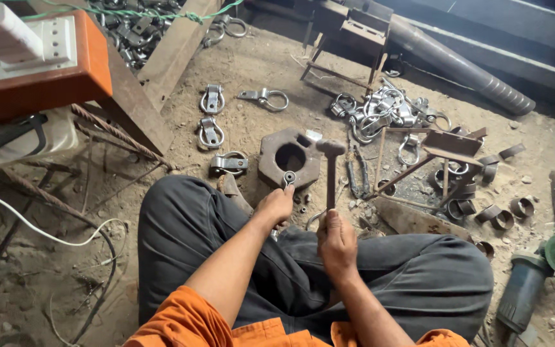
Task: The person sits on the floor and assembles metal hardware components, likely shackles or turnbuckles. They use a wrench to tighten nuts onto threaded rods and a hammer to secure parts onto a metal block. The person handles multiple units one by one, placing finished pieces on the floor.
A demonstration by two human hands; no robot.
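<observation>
Head view showed the right hand (336, 241) clenched around the handle of a hammer (331, 168), its head raised just above the fist. Just left of it, the left hand (276, 205) pinched a small metal ring piece (288, 178), held against the near edge of a heavy iron block (290, 156) with a round hole. Beyond the block lay scattered metal clamps (212, 99), and farther right a pile of clamps (383, 110).

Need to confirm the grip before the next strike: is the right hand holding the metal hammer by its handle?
Yes, the right hand is wrapped around the handle of the rusty metal hammer, whose head points up.
</observation>
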